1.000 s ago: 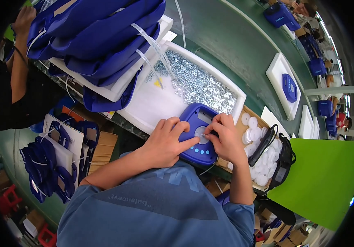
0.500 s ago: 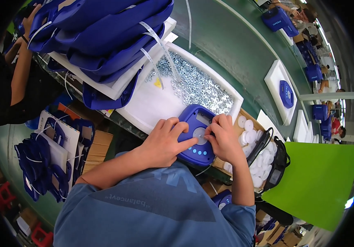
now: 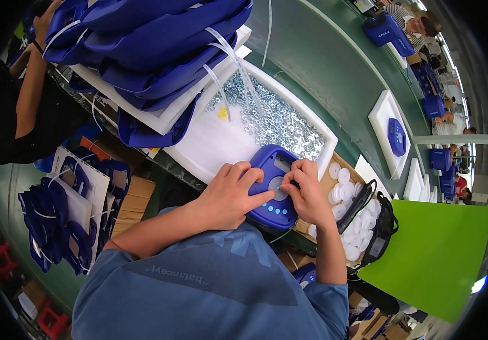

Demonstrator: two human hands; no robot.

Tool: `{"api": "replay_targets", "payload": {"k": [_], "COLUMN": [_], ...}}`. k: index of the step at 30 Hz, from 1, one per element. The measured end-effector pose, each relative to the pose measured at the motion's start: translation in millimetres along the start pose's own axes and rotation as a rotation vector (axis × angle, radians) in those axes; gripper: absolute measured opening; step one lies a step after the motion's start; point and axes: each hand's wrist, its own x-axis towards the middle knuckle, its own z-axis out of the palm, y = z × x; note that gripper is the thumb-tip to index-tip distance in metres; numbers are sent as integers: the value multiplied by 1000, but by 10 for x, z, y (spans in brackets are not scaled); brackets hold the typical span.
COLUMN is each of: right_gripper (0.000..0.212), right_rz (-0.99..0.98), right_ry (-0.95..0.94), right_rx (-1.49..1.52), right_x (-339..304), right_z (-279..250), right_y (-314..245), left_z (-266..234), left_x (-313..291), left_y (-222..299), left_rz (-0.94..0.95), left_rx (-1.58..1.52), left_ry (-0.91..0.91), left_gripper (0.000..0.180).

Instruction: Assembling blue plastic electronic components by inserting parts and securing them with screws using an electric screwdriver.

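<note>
Blue housing [image 3: 271, 217]: view centre | left hand [image 3: 227, 194]: laid at 9 o'clock, fingers bent, grip cannot be told | right hand [image 3: 307, 194]: fingertips pinched over grey dial [image 3: 276, 183], contents hidden | metal rings [image 3: 281, 116]: spread at 12 o'clock

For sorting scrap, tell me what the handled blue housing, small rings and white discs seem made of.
Blue housing: probably moulded plastic, satin, given its sheen and rounded edges.
Small rings: shiny metal, by their silvery glints.
White discs: perhaps matte plastic; their even white leaves it open.
</note>
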Motion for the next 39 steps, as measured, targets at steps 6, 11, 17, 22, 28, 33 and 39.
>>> {"api": "replay_targets", "payload": {"k": [6, 11, 17, 22, 28, 33, 39], "right_gripper": [14, 21, 22, 18, 18, 17, 14], "right_rz": [27, -7, 4, -224, -200, -43, 172], "right_ry": [40, 74, 255, 279, 130, 170, 122], "right_rx": [29, -16, -53, -176, -396, -124, 142], "right_x": [-27, -18, 766, 1735, 2035, 1990, 1146], "right_z": [-53, -148, -182, 117, 122, -8, -169], "right_y": [19, -95, 132, 415, 365, 243, -15], "left_z": [-16, -14, -9, 1, 9, -10, -28], "left_x": [6, -1, 16, -2, -28, 9, 2], "left_y": [-18, -25, -29, 12, 18, -18, -57], "left_rz": [6, 4, 10, -11, 18, 35, -7], "left_rx": [-13, -4, -12, 6, -12, -25, -63], "left_ry": [0, -1, 7, 4, 52, 43, 52], "left_gripper": [71, 70, 72, 74, 68, 66, 65]}}
